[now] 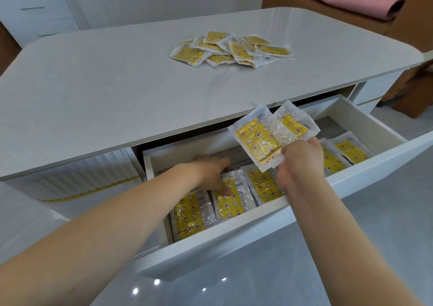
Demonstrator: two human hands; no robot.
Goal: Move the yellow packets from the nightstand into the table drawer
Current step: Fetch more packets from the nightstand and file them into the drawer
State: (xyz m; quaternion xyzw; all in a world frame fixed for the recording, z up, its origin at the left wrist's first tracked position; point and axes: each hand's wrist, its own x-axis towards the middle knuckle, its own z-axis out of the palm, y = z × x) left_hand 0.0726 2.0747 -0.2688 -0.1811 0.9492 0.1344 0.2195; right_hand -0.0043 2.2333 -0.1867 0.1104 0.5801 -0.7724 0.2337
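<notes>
Both forearms reach into the open drawer (269,214): left hand (212,173) fingers press a laid packet (228,200) flat, so the right hand (298,159), pinching two yellow packets (264,141), should lay them alongside, while a pile (232,49) waits on the tabletop (105,83).

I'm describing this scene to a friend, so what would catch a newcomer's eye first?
Probably the right hand holding up yellow packets over the open drawer, where the left hand touches more packets laid in rows. A loose pile of packets lies on the tabletop behind.
</notes>
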